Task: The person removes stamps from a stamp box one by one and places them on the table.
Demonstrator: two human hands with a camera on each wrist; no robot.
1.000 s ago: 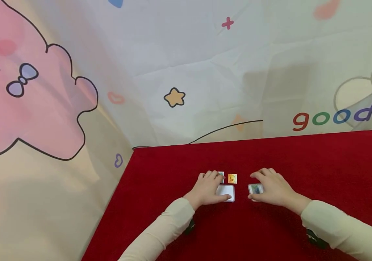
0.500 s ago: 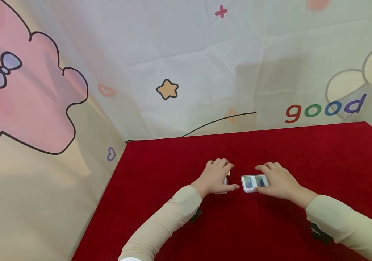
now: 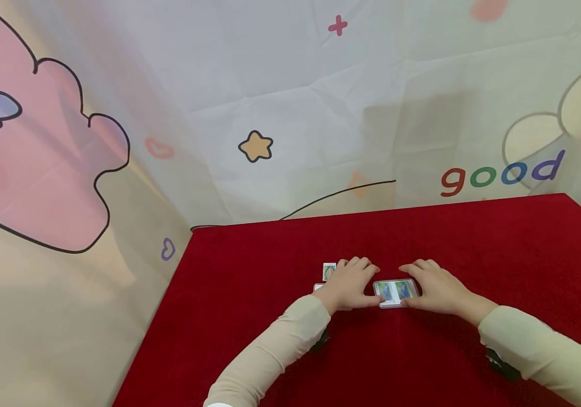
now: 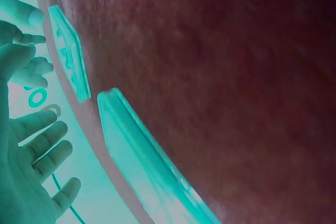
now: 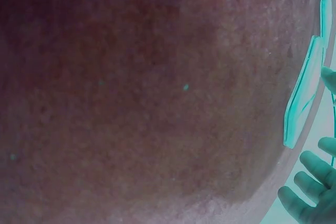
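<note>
A flat clear case with two small blue-green stamp-like pictures lies on the red cloth between the hands. My left hand reaches over a second, pale case and hides most of it; its thumb and fingertips come to the first case's left side. My right hand stands at that case's right side, its thumb overlapping the near right corner; contact cannot be told. In the left wrist view, the fingers of the left hand are loosely spread, apart from the pale case. Relaxed fingers of the right hand show in the right wrist view.
A small stamp-like picture lies on the cloth behind the pale case, partly beside the left hand. The red cloth covers the table up to a printed fabric backdrop at the far edge.
My left hand has moved right across the pale case towards the other one, covering the small orange picture. The right hand has drawn right, uncovering both pictures in its case. The head view has shifted slightly.
</note>
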